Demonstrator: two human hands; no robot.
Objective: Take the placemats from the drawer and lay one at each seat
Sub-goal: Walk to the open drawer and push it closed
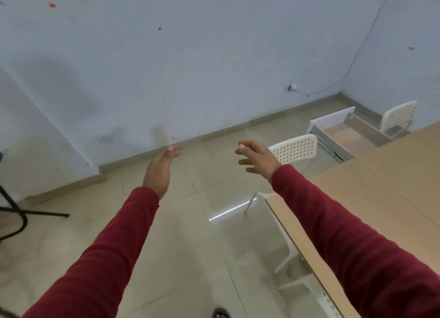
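Both my arms in red sleeves reach forward over the tiled floor. My left hand [160, 169] is held edge-on with fingers loosely extended and holds nothing. My right hand [257, 157] is open with fingers curled apart, also holding nothing, just left of a white perforated chair [295, 148]. A drawer [345, 133] stands pulled out from the wooden table [381, 187] at the far right; its inside looks bare. No placemats show anywhere in view.
A second white chair [398, 115] stands beyond the drawer near the room's corner. Another white chair frame [288, 253] is tucked under the table's near edge. A black stand's legs [21, 215] spread on the floor at left. A wall runs across ahead.
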